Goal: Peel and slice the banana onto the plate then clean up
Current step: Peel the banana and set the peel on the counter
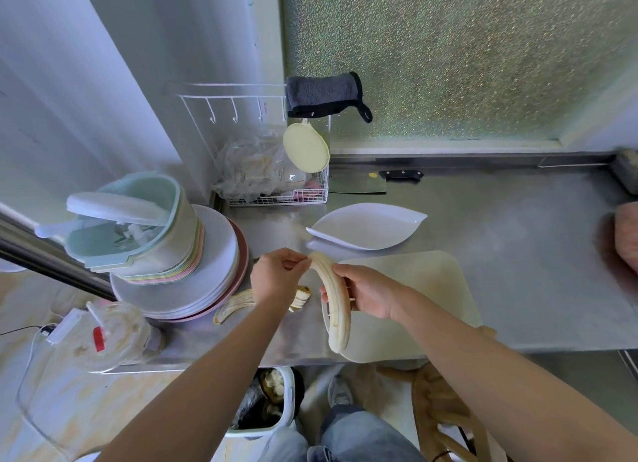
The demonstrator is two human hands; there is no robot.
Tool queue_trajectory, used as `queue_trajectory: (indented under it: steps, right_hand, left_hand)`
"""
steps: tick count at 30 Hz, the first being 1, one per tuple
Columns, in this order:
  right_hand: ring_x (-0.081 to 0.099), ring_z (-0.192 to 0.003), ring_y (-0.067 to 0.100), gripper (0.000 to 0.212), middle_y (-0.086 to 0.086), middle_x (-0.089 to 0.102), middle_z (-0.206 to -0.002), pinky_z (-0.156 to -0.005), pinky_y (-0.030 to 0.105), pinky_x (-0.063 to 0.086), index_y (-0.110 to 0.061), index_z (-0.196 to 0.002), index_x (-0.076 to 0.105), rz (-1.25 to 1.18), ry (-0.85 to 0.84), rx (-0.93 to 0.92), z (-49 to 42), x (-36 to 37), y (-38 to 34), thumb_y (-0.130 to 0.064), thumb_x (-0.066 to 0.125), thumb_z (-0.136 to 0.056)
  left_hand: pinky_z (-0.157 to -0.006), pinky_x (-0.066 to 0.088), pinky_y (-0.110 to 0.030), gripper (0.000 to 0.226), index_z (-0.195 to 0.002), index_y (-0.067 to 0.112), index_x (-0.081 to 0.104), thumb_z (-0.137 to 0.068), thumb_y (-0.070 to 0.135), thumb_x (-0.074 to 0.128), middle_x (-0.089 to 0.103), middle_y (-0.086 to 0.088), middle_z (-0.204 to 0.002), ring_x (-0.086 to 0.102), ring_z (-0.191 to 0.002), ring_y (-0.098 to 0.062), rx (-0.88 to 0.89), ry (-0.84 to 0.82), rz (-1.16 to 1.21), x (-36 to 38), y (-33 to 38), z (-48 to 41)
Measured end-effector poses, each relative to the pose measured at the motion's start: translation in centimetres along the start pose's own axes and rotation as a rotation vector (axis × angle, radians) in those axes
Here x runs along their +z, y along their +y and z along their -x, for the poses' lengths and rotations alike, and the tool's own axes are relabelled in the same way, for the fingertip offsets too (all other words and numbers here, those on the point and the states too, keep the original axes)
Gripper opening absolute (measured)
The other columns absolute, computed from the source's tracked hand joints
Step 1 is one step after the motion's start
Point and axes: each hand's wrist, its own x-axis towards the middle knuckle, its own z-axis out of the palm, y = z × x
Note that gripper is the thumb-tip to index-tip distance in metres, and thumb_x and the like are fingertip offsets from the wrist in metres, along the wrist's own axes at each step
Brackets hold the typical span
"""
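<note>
Pale cream banana (334, 299), white plate (369, 227), grey cloth (322, 94)

— What sort of place is this?
— A home kitchen: a steel counter (500, 254) spreads beyond the hands, stacked plates (214, 275) and tubs sit left of them.
— Anything else?
— A cleaver (366, 183) and wire dish rack (293, 196) lie farther back; a bin (266, 406) stands below, nearer the person.
</note>
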Motion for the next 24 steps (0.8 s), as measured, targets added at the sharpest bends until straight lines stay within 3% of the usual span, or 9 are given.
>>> queue_trajectory:
  steps: [2, 7, 10, 14, 17, 20, 24]
  right_hand:
    - [0.067, -0.091, 0.022, 0.036, 0.009, 0.07, -0.092, -0.088, 0.038, 0.049, -0.008, -0.119, 0.056, -0.007, 0.012, -0.014, 0.0, -0.1, 0.0, -0.034, 0.043, -0.099]
    - [0.066, -0.088, 0.022, 0.035, 0.011, 0.067, -0.094, -0.086, 0.037, 0.049, -0.007, -0.113, 0.059, -0.027, 0.064, -0.042, 0.0, -0.2, -0.2, -0.034, 0.044, -0.098]
    - [0.063, -0.091, 0.027, 0.035, 0.015, 0.064, -0.1, -0.092, 0.045, 0.048, -0.005, -0.119, 0.054, -0.205, 0.195, -0.092, -0.5, -0.5, -0.1, -0.031, 0.047, -0.098]
    - [0.062, -0.102, 0.028, 0.044, 0.02, 0.058, -0.126, -0.078, 0.039, 0.05, -0.003, -0.133, 0.045, -0.445, 0.369, -0.147, -1.2, -1.3, -0.3, -0.031, 0.046, -0.099]
    - [0.058, -0.107, 0.029, 0.043, 0.018, 0.056, -0.127, -0.084, 0.04, 0.048, -0.004, -0.137, 0.04, -0.551, 0.47, -0.206, -1.2, -1.7, -0.5, -0.026, 0.044, -0.1]
    - [0.056, -0.106, 0.029, 0.041, 0.018, 0.055, -0.126, -0.087, 0.041, 0.047, -0.006, -0.138, 0.038, -0.626, 0.523, -0.267, -1.0, -2.0, -0.7, -0.024, 0.042, -0.101]
    - [0.057, -0.106, 0.03, 0.038, 0.009, 0.059, -0.103, -0.096, 0.044, 0.047, -0.009, -0.137, 0.041, -0.717, 0.594, -0.324, -1.0, -2.5, -0.6, -0.024, 0.04, -0.102]
  left_hand:
    - [-0.062, 0.05, -0.02, 0.004, -0.075, 0.024, 0.072, -0.079, 0.022, 0.074, 0.069, 0.011, -0.071, 0.064, -0.067, -0.003, 0.018, -0.032, 0.003, -0.1, 0.0, 0.0]
    - [-0.069, 0.052, -0.023, 0.001, -0.08, 0.017, 0.072, -0.081, 0.017, 0.071, 0.07, 0.007, -0.075, 0.064, -0.072, -0.009, 0.05, -0.167, 0.099, -0.5, -0.7, -0.2]
    - [-0.063, 0.049, -0.019, 0.003, -0.08, 0.014, 0.072, -0.082, 0.012, 0.071, 0.069, 0.002, -0.074, 0.061, -0.067, -0.008, 0.066, -0.284, 0.126, -1.3, -1.3, -0.1]
    - [-0.066, 0.047, -0.019, 0.004, -0.081, 0.013, 0.072, -0.083, 0.01, 0.07, 0.07, -0.004, -0.078, 0.063, -0.07, -0.012, 0.033, -0.325, 0.143, -2.6, -2.7, -0.3]
    - [-0.063, 0.046, -0.017, 0.002, -0.084, 0.013, 0.071, -0.084, 0.012, 0.069, 0.069, -0.001, -0.076, 0.061, -0.067, -0.01, -0.038, -0.222, 0.135, -3.4, -3.6, -0.5]
    - [-0.065, 0.046, -0.025, 0.005, -0.087, 0.016, 0.072, -0.084, 0.018, 0.068, 0.07, 0.0, -0.078, 0.062, -0.072, -0.016, -0.102, -0.004, 0.032, -4.0, -4.6, -1.0]
    - [-0.061, 0.04, -0.025, 0.007, -0.087, 0.017, 0.071, -0.085, 0.021, 0.066, 0.069, -0.001, -0.08, 0.061, -0.076, -0.021, -0.175, 0.204, -0.078, -4.4, -5.0, -0.9]
